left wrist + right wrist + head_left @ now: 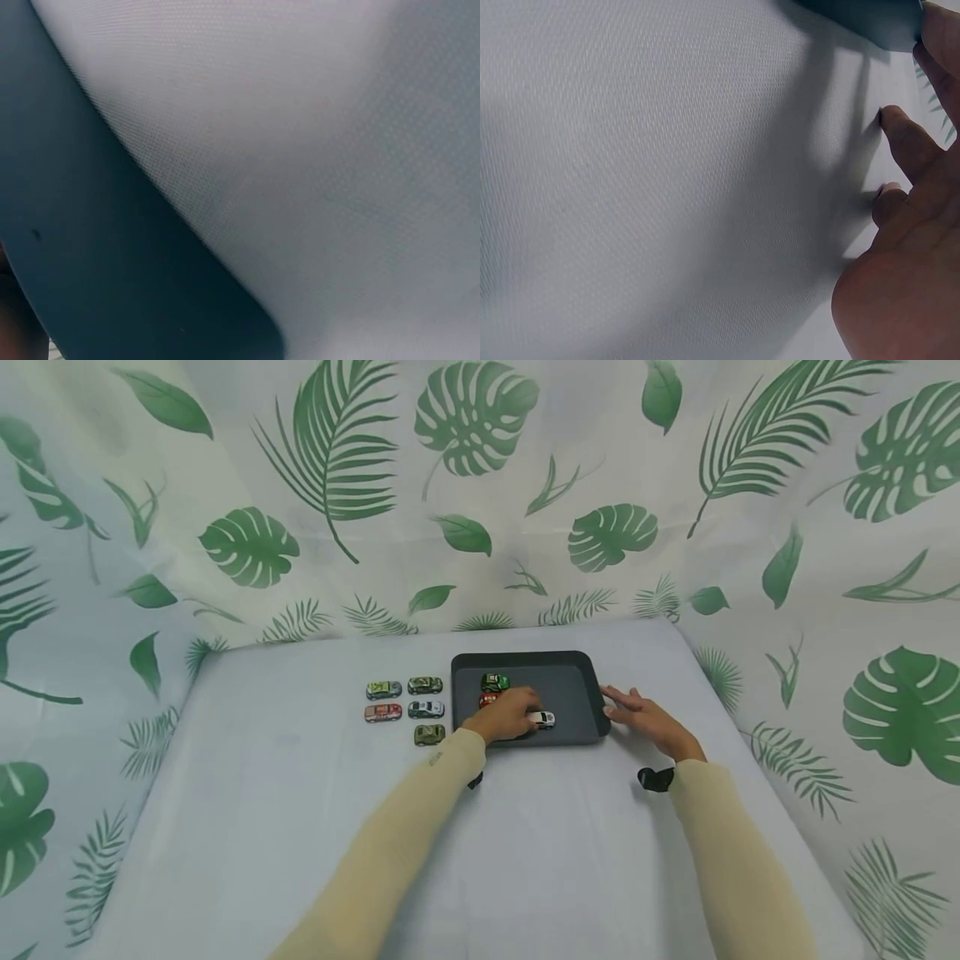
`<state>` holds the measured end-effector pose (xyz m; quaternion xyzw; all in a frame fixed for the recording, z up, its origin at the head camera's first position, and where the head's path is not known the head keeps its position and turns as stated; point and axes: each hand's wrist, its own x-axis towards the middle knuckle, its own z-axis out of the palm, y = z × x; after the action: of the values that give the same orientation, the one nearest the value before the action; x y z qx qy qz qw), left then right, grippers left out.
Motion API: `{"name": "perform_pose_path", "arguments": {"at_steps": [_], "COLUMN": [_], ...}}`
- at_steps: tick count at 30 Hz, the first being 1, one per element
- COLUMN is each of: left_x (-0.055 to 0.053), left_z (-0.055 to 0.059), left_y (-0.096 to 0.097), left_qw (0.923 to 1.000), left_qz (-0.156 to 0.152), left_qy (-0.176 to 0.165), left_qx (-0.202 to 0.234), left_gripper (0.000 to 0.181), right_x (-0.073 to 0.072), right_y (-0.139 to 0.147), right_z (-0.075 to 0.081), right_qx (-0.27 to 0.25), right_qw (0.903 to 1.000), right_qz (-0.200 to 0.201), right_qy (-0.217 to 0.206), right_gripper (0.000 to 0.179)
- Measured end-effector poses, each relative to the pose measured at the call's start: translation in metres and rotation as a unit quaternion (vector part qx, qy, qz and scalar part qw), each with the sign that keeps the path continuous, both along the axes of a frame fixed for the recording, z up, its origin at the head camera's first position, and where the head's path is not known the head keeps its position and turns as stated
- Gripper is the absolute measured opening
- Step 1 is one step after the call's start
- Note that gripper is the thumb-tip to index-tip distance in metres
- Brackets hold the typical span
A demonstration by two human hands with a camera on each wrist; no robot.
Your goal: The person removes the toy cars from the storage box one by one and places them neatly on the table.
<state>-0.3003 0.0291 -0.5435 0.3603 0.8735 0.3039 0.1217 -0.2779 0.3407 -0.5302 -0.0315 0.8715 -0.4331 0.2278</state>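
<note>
My left hand point(508, 714) reaches into a dark grey tray point(555, 664), fingers curled down around a white toy car point(542, 719) whose front end pokes out to the right of it. Up in the tray's left part sit a green toy car point(495, 682) and a red toy car point(490, 699), the red one partly covered by the hand. At the tray's right wall, my right hand point(645, 718) has its fingers extended, fingertips touching the rim. In the right wrist view, the thumb and a finger of that hand meet the tray's corner point(877, 22), other fingers spread over the tabletop.
Left of the tray several toy cars stand in two columns on the white tabletop point(285, 793), among them a red-and-white one point(383, 712), a silver one point(426, 710) and an olive one point(430, 735). Leaf-patterned cloth point(480, 577) hangs behind the table and at its sides.
</note>
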Motion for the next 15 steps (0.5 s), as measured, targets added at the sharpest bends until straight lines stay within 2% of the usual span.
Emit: {"name": "perform_pose_path", "arguments": {"at_steps": [8,15], "left_x": [0.0059,0.0068], "left_z": [-0.0046,0.0033], "left_y": [-0.0004,-0.002], "left_qw": [0.9992,0.9969], "left_qz": [0.019,0.029], "left_qy": [-0.004,-0.008], "left_qx": [0.036,0.073], "left_gripper": [0.024,0.025], "right_x": [0.005,0.0069], "right_y": [-0.003,-0.0024], "right_z": [-0.0028,0.0038], "right_qx": [0.001,-0.004], "right_qw": [1.0,1.0], "right_qz": [-0.002,-0.005], "right_qy": [0.005,0.007], "right_gripper": [0.072,0.073]}}
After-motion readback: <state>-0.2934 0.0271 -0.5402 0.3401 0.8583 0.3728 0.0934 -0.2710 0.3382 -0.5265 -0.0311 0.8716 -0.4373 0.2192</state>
